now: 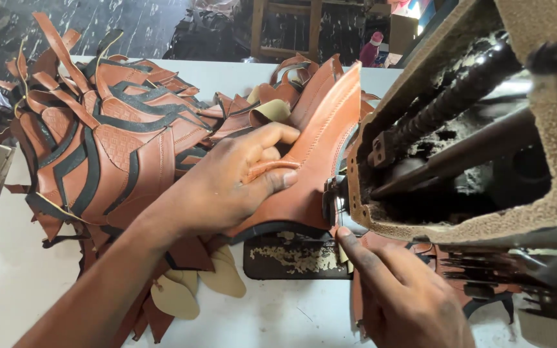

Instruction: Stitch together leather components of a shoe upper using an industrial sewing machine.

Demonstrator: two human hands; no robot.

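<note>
Currently the left hand lies on a tan leather piece, fingers curled, thumb and forefinger pinching a raised strap of it. That piece stands tilted against the head of the sewing machine, its lower edge on the worn black machine bed. Right hand sits low right, just beside the bed; forefinger stretched out, its tip touching the leather near the needle area. Its other fingers are folded; whether they grip anything cannot be told. Behind the left hand: a pile of tan and black cut uppers on the white table. Beige insole shapes lie under the left forearm.
</note>
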